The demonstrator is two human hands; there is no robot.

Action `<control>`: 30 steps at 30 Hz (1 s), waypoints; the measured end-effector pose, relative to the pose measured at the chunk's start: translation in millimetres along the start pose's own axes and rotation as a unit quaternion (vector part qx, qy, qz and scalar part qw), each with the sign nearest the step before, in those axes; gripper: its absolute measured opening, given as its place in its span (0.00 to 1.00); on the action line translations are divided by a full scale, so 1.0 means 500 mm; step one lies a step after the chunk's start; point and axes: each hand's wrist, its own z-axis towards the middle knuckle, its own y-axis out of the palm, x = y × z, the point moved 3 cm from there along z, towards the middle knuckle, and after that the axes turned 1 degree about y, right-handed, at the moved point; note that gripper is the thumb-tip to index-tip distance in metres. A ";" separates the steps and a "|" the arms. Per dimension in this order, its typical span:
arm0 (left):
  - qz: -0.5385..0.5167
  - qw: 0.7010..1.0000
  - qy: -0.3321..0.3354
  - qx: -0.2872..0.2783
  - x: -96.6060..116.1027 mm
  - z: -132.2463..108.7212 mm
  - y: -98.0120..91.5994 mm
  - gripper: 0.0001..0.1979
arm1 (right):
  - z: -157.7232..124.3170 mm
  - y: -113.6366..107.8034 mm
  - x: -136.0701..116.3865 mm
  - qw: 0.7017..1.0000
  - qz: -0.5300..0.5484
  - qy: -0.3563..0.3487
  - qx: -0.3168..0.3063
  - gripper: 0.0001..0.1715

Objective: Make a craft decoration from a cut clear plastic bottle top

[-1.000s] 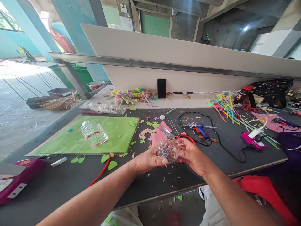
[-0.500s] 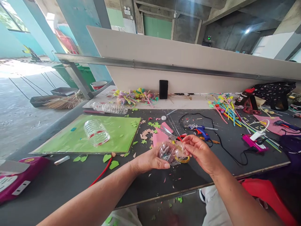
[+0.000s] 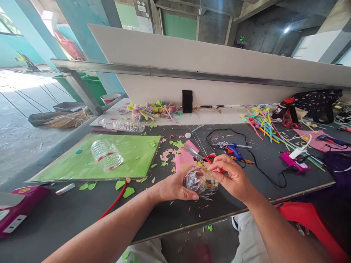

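My left hand (image 3: 171, 188) is wrapped round a cut piece of clear plastic bottle (image 3: 196, 182) above the front of the table, thumb along its near side. The piece's edge looks slit into strips that spread outward. My right hand (image 3: 230, 177) pinches at the right rim of that piece, thumb and forefinger together; the strip between them is too small to see clearly. Just beyond lie red-handled scissors (image 3: 195, 153) and pink paper (image 3: 184, 161). Something yellow and ring-shaped (image 3: 211, 185) shows behind the plastic.
A cut clear bottle (image 3: 106, 155) lies on green sheets (image 3: 65, 160) at left, a whole bottle (image 3: 120, 125) behind them. Paper scraps (image 3: 167, 153) litter the dark table. A blue glue gun (image 3: 236, 151) with a black cable and a pink power strip (image 3: 294, 162) are at right.
The bottle piece has turned in my left hand, its slit edge now showing more openly. My right fingers have shifted slightly along its rim. The whole view has moved a little.
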 end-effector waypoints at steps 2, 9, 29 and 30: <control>0.077 0.997 0.009 0.025 0.001 -0.002 -0.002 0.37 | -0.001 0.008 -0.004 0.999 -0.034 -0.028 -0.026 0.13; 0.238 0.966 0.024 0.098 0.001 -0.005 -0.005 0.38 | -0.007 0.020 -0.005 0.985 -0.148 -0.090 0.000 0.12; 0.210 0.974 0.036 0.076 0.011 -0.002 0.005 0.39 | -0.004 0.050 0.014 0.979 -0.204 -0.005 0.001 0.06; 0.205 0.975 0.029 0.080 0.009 -0.002 0.003 0.40 | -0.005 0.051 0.012 0.976 -0.218 -0.014 0.014 0.05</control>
